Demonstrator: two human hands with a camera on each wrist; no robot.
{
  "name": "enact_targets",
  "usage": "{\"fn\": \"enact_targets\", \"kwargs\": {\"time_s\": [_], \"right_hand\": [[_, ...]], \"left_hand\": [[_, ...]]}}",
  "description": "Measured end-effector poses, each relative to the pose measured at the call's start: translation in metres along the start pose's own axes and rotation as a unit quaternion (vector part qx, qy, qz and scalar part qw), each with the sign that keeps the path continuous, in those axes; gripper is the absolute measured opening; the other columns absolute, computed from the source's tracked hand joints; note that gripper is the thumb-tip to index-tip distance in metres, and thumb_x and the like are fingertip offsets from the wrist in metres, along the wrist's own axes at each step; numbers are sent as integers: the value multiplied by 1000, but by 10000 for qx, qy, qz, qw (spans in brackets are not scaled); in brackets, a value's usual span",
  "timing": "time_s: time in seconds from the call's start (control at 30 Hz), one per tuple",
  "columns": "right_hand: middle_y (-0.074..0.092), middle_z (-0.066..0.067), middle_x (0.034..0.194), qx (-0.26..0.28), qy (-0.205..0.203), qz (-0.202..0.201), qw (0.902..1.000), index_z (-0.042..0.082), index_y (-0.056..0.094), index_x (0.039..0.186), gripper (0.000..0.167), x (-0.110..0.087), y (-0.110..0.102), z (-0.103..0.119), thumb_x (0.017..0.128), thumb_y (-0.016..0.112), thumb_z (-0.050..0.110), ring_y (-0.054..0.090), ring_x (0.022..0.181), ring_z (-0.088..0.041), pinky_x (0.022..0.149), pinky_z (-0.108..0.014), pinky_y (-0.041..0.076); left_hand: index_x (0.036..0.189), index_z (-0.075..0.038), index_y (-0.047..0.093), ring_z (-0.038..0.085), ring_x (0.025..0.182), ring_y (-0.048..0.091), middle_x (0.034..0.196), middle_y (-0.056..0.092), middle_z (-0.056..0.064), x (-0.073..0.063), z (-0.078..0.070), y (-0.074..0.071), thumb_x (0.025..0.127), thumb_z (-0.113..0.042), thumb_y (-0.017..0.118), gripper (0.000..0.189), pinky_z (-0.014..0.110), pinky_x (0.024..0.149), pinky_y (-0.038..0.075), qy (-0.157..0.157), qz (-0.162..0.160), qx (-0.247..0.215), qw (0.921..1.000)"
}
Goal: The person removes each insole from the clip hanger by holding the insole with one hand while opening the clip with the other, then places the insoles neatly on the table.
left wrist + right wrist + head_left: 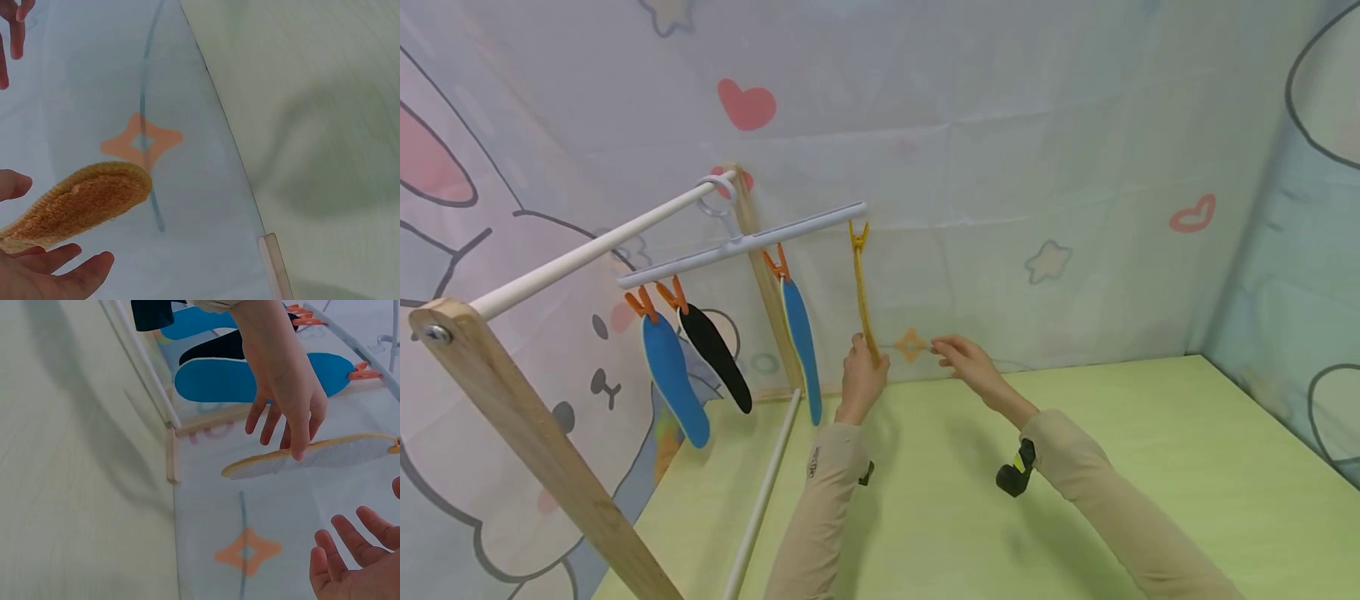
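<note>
A yellow, fuzzy-faced insole (863, 300) hangs from a yellow clip (859, 237) at the right end of a grey hanger (790, 229). Around its lower end is my left hand (862, 382), the thumb on one side and loosely extended fingers on the other. The left wrist view shows a gap between the thumb and the insole's brownish pile (94, 200); the right wrist view shows its pale back (325, 456). My right hand (972, 367) is in the air to the right, fingers spread and holding nothing.
Orange clips (778, 263) hold two blue insoles and a black insole (718, 354) on the hanger. It hooks over a white rod (602, 244) on a wooden frame (542, 442). A lower white bar (763, 492) crosses the green table (1120, 475). A printed cloth (970, 183) stands behind.
</note>
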State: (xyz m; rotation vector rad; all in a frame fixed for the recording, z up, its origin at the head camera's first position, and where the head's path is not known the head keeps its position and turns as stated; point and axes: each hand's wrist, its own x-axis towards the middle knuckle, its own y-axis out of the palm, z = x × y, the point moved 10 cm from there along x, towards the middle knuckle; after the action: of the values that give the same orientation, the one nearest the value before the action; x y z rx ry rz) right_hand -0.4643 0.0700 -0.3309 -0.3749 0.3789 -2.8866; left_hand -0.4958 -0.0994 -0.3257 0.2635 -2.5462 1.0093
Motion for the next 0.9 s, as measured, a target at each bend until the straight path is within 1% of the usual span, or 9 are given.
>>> {"fn": "enact_targets", "kwargs": {"time_s": [0.07, 0.13, 0.23, 0.3, 0.37, 0.53, 0.67, 0.8, 0.9], "right_hand": [[47, -18, 130, -7, -44, 26, 10000, 5, 42, 129, 46, 2, 1, 3, 95, 37, 35, 48, 114, -34, 93, -46, 41], [47, -18, 130, 5, -73, 44, 10000, 4, 43, 129, 46, 3, 2, 7, 95, 37, 35, 48, 114, -34, 92, -46, 41], [47, -19, 130, -3, -147, 77, 9999, 3, 43, 129, 47, 4, 3, 14, 95, 37, 35, 49, 113, -34, 92, -44, 42], [48, -18, 130, 3, -171, 85, 9998, 4, 44, 128, 46, 6, 5, 18, 94, 38, 36, 49, 113, -33, 91, -44, 42], [48, -18, 129, -35, -228, 117, 9997, 4, 44, 128, 47, 8, 6, 23, 94, 38, 37, 50, 112, -33, 91, -44, 42], [48, -18, 130, -141, -290, 169, 9993, 4, 43, 128, 47, 12, 9, 33, 95, 38, 35, 49, 113, -33, 92, -46, 41], [49, -18, 129, -310, -392, 127, 9987, 3, 44, 128, 45, 14, 9, 43, 95, 37, 33, 49, 112, -33, 92, -47, 41], [50, -17, 128, -376, -455, 113, 9982, 4, 44, 127, 44, 17, 9, 51, 95, 37, 34, 49, 112, -34, 92, -48, 41], [50, -16, 128, -421, -471, 131, 9979, 5, 44, 128, 44, 19, 10, 54, 95, 37, 34, 49, 113, -33, 92, -46, 42]], "left_hand": [[131, 7, 26, 39, 93, 57, 112, 53, 29, 2, 0, -1, 87, -17, 53, 57, 45, 71, 50, -30, -82, 7, 10000], [133, 8, 24, 39, 94, 57, 113, 53, 29, 3, 0, -2, 88, -18, 53, 60, 45, 72, 51, -80, -116, 22, 9999], [136, 8, 19, 41, 101, 55, 117, 50, 31, 5, -1, -1, 88, -20, 53, 65, 46, 78, 50, -137, -69, 47, 9999], [137, 7, 17, 41, 105, 53, 120, 48, 31, 6, -1, 0, 88, -21, 54, 67, 47, 82, 48, -155, -31, 33, 9999], [137, 7, 16, 41, 106, 52, 121, 47, 31, 7, -2, 0, 88, -21, 54, 68, 47, 84, 47, -164, -17, 29, 9999], [138, 6, 16, 40, 102, 54, 118, 50, 31, 7, -5, -3, 88, -14, 54, 66, 46, 81, 48, -148, -162, 71, 9997], [138, 6, 17, 39, 100, 55, 114, 52, 31, 8, -6, -5, 87, -9, 55, 65, 46, 79, 49, -92, -316, 150, 9993], [138, 5, 16, 39, 100, 55, 114, 53, 30, 9, -7, -5, 87, -8, 54, 65, 45, 79, 49, -74, -349, 211, 9991], [138, 5, 17, 39, 100, 56, 114, 52, 31, 10, -8, -5, 87, -7, 53, 64, 45, 79, 49, -30, -385, 185, 9991]]}}
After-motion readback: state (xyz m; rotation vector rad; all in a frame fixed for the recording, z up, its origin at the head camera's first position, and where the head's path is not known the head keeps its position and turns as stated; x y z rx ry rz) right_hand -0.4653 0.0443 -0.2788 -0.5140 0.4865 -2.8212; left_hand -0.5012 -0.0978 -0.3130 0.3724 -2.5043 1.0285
